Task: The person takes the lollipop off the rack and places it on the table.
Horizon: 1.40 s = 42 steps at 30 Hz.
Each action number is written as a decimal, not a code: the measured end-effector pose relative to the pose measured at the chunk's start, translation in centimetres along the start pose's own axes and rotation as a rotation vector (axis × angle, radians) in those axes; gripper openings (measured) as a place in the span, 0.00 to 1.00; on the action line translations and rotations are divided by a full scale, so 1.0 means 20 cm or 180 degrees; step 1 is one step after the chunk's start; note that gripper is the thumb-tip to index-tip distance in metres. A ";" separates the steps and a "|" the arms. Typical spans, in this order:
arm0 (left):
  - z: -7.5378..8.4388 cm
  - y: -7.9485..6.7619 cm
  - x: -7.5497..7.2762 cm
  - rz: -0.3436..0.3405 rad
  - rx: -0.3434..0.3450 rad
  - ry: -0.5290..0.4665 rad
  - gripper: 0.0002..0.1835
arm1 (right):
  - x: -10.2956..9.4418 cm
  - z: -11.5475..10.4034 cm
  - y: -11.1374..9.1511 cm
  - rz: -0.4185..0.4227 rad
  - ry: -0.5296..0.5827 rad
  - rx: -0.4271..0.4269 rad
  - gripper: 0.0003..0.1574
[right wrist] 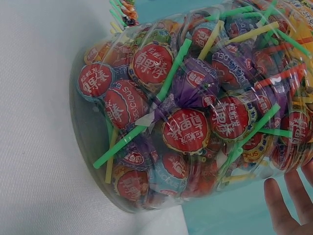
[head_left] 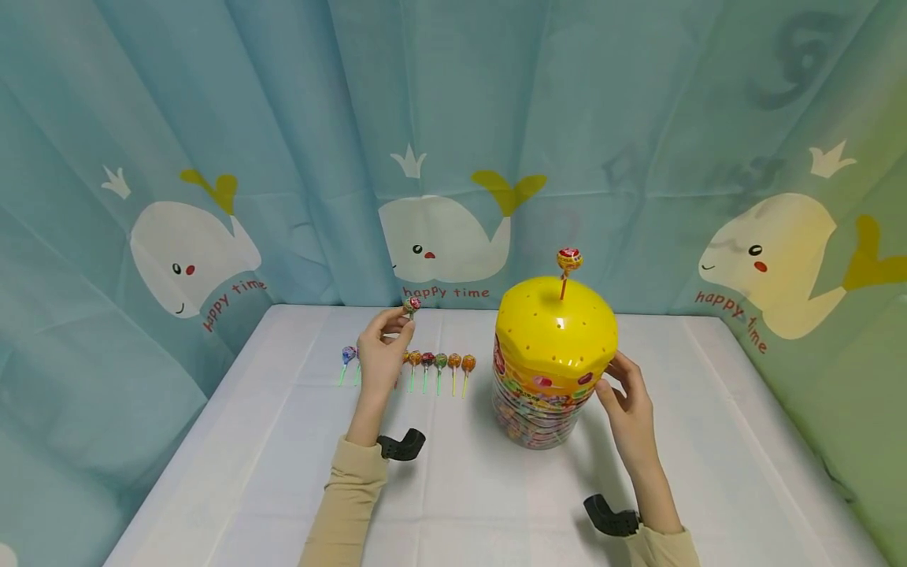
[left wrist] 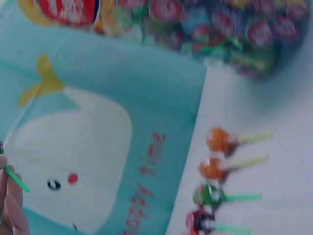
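Note:
My left hand (head_left: pixel 384 346) pinches a lollipop (head_left: pixel 412 304), raised above a row of wrapped lollipops on the table; its green stick (left wrist: pixel 17 179) shows in the left wrist view. To the right stands a large clear jar (head_left: pixel 533 421), packed with lollipops, under a domed yellow lid (head_left: pixel 556 327) dotted with small holes. One lollipop (head_left: pixel 569 260) with an orange-red wrapper stands upright in the top of that lid. My right hand (head_left: pixel 629 409) is at the jar's right side just below the lid, its fingers extended against it. The fingers (right wrist: pixel 279 205) show beside the clear wall.
The laid-out lollipops (head_left: pixel 441 362) lie side by side on the white tabletop (head_left: pixel 453 488), left of the jar, sticks toward me; my left hand covers part of the row. Behind the table hangs a blue curtain (head_left: pixel 298 142) printed with whales.

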<state>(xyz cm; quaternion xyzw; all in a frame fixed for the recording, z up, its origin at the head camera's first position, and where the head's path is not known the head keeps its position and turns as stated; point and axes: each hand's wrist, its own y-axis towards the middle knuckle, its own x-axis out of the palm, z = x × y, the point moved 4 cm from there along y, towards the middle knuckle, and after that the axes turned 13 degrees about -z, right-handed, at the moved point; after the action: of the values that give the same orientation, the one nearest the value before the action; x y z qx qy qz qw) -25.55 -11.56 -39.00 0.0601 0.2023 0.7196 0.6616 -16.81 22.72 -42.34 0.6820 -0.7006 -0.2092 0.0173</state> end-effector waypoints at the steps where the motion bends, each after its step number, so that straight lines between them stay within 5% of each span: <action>1: -0.02 0.00 -0.02 0.0039 -0.0024 0.0018 0.13 | 0.00 0.00 0.00 0.0004 0.0004 0.0004 0.29; 23: -0.31 -0.02 -0.46 0.0684 -0.0744 0.0735 0.11 | 0.01 -0.01 0.00 0.0013 -0.0035 -0.0021 0.29; 42: -0.58 -0.06 -0.60 0.0659 -0.1316 0.1276 0.10 | 0.00 0.01 0.00 0.0045 -0.0038 0.0090 0.29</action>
<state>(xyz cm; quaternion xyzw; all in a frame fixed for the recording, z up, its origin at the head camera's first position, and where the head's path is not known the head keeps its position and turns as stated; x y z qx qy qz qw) -27.16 -25.72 -47.80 -0.1987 0.1709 0.8066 0.5298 -16.88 22.69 -42.56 0.6758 -0.7085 -0.2032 0.0049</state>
